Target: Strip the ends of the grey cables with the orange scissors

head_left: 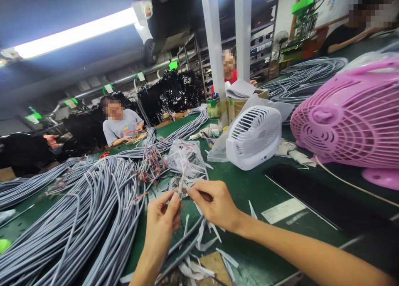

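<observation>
My left hand (163,213) and my right hand (215,203) meet over the green table, thumb and fingers of each pinched together. Between the fingertips of both is a small end piece, probably of a cable, too blurred to make out. A grey cable (187,240) runs below my hands toward the front edge. Around it lie several white paper strips (204,236). Just beyond my fingertips is a clear plastic bag (187,157). To the left, a large bundle of grey cables (90,207) has red and white wire ends (152,163) fanning out near the bag.
A white fan (254,138) and a big pink fan (346,115) stand on the right. In front of them lies a dark flat panel (311,190). A white post (215,49) rises from the table. Several people sit at the far side, one in a grey shirt (121,126).
</observation>
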A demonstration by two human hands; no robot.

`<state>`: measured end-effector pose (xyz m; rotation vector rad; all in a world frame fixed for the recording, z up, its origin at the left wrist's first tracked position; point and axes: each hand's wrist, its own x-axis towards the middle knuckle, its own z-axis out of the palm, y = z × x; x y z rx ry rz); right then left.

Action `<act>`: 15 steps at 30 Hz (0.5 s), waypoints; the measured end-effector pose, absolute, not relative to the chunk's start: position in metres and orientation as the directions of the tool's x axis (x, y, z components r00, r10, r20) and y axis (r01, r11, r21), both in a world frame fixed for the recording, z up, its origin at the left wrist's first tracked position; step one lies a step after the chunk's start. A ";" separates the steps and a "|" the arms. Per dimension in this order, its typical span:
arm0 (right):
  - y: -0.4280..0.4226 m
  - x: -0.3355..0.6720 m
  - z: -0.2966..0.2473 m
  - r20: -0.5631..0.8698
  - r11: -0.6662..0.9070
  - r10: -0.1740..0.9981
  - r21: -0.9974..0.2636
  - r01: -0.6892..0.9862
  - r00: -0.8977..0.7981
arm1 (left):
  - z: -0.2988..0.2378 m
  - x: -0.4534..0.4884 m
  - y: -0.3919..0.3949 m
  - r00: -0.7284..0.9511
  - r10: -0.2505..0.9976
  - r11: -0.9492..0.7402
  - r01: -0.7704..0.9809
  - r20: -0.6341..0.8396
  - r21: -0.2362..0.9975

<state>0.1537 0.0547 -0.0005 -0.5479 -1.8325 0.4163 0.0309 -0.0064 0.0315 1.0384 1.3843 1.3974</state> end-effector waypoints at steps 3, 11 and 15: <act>0.053 0.154 0.001 0.797 0.843 0.536 -0.522 0.126 -0.278 | 0.033 0.031 -0.006 -0.226 0.974 -0.007 -0.022 0.001 1.000; 0.051 0.154 0.001 0.807 0.848 0.529 -0.513 0.132 -0.263 | 0.029 0.034 -0.006 -0.225 0.972 -0.048 0.065 0.061 0.997; 0.051 0.157 0.003 0.809 0.847 0.530 -0.515 0.130 -0.255 | 0.025 0.034 -0.006 -0.253 0.961 -0.086 0.122 0.115 0.989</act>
